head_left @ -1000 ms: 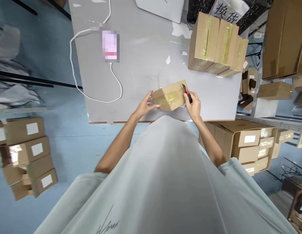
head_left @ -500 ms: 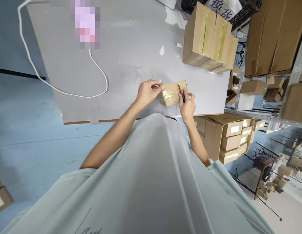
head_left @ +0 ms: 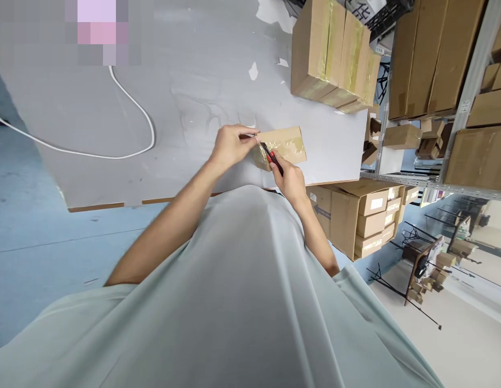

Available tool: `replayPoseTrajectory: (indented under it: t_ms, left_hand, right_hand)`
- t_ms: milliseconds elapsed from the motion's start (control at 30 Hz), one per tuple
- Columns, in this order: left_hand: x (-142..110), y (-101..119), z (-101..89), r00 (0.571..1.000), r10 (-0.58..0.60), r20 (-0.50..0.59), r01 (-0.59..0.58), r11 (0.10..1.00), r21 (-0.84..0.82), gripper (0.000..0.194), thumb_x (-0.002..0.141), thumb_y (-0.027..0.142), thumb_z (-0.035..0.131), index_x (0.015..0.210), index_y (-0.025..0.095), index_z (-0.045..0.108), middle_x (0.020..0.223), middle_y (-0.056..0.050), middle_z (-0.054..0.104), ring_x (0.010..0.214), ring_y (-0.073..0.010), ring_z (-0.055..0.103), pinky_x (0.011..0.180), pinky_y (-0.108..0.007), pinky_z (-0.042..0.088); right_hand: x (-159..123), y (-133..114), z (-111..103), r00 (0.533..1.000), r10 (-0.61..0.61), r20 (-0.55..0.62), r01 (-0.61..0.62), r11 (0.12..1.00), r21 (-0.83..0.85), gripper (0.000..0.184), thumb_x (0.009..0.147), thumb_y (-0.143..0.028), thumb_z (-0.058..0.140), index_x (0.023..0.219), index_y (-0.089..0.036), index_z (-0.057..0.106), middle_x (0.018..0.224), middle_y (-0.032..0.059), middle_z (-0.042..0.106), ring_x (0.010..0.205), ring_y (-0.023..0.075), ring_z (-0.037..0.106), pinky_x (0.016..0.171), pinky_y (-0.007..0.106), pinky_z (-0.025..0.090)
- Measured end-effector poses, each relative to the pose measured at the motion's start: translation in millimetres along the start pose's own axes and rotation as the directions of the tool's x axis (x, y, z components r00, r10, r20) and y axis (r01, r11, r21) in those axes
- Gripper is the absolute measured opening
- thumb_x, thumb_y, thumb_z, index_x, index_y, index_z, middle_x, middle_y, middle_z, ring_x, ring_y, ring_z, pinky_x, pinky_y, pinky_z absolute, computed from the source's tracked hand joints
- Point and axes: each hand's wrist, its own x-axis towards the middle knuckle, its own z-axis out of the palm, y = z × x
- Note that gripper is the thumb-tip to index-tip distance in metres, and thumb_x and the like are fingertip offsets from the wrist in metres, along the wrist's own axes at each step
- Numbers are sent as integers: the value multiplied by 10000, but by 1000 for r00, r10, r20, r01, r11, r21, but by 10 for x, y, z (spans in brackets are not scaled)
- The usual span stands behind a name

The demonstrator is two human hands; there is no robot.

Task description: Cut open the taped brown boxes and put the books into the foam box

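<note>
A small cardboard box [head_left: 288, 141] with shiny clear tape over it lies on the grey table [head_left: 201, 59] in front of me. My left hand [head_left: 233, 144] grips the box at its left end, with thumb and fingertips at the upper left corner. Wrapped in my right hand [head_left: 289, 178] is a utility knife [head_left: 273, 160], black and red. Its blade points up and left onto the taped left part of the box, close to my left fingertips. Whether the blade has gone into the tape I cannot tell.
Three taped cardboard boxes [head_left: 325, 51] stand together at the table's back right. A white cable [head_left: 132, 102] curves across the left side. Right of the table are a large open carton [head_left: 343, 215] holding smaller boxes and a metal shelf [head_left: 464, 102] loaded with cartons.
My right hand has brought the knife from the box's right end to its left end. My left hand has moved from the lower left to the upper left corner. The view has shifted.
</note>
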Motion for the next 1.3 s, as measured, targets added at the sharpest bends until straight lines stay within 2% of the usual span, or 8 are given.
replayPoseTrajectory:
  t_ms: [200, 400, 600, 800, 967, 1067, 1167, 1300]
  left_hand:
    - [8, -42, 42, 999, -12, -34, 12, 1000, -6, 231, 959, 310, 841, 1162, 245, 928, 1206, -34, 891, 1175, -284, 842, 1148, -440, 668]
    - [12, -36, 114, 994, -31, -104, 33, 999, 23, 212, 935, 293, 805, 1097, 261, 938, 1144, -12, 899, 1122, -273, 848, 1105, -416, 672]
    - [-4, -1, 153, 993, -21, -113, 28, 998, 59, 205, 954, 321, 788, 1089, 273, 934, 1146, -11, 899, 1117, -263, 846, 1106, -402, 665]
    - [-49, 19, 158, 991, -20, -129, 33, 994, 107, 256, 973, 367, 776, 1142, 247, 927, 1216, -51, 895, 1073, -261, 849, 1101, -405, 655]
    - [-104, 61, 113, 995, 3, -104, 12, 989, 147, 270, 1022, 390, 736, 1186, 258, 904, 1281, -51, 877, 1096, -276, 839, 1112, -421, 646]
    - [-140, 171, 89, 994, 42, -105, -19, 978, 208, 290, 1043, 366, 709, 1260, 279, 881, 1317, -49, 856, 1174, -299, 813, 1150, -453, 629]
    - [-140, 345, 184, 981, 165, -100, -129, 947, 293, 357, 1037, 323, 701, 1367, 297, 837, 1422, -58, 807, 1393, -343, 713, 1291, -527, 540]
    - [-100, 558, 565, 937, 331, 108, -349, 888, 299, 328, 1086, 378, 642, 1356, 333, 823, 1516, -48, 758, 1637, -371, 536, 1455, -610, 325]
  right_hand:
    - [17, -74, -16, 1000, 12, 27, -10, 998, -64, 584, 1242, -433, 434, 1797, -272, 518, 1458, 125, 836, 1271, 358, 802, 1123, 477, 619]
    - [85, -278, 10, 994, 77, 80, -63, 985, -160, 606, 1252, -356, 376, 1814, -142, 456, 1243, 193, 864, 1148, 374, 807, 1071, 520, 603]
    - [-42, -268, 73, 992, 102, 70, -84, 971, -224, 546, 1241, -345, 361, 1729, -208, 563, 1142, 196, 855, 1057, 390, 828, 977, 566, 654]
    - [-235, -258, 70, 985, 145, 93, -118, 961, -250, 537, 1234, -323, 390, 1731, -239, 578, 1112, 199, 855, 1058, 392, 843, 981, 569, 656]
    - [-395, -241, -58, 986, 115, 119, -86, 971, -222, 568, 1221, -278, 371, 1758, -219, 549, 1107, 197, 876, 1059, 396, 840, 985, 543, 647]
    - [-482, -146, -251, 982, 141, 127, -116, 975, -187, 584, 1232, -384, 425, 1800, -270, 501, 1166, 181, 882, 1087, 415, 842, 1002, 532, 635]
    - [-524, 79, -444, 975, 208, 80, -191, 966, -177, 628, 1227, -407, 425, 1842, -283, 430, 1278, 158, 873, 1111, 407, 844, 985, 499, 642]
    - [-465, 486, -582, 979, 203, -23, -205, 973, -110, 680, 1196, -333, 380, 1870, -241, 370, 1383, 159, 839, 1172, 386, 829, 1006, 483, 651]
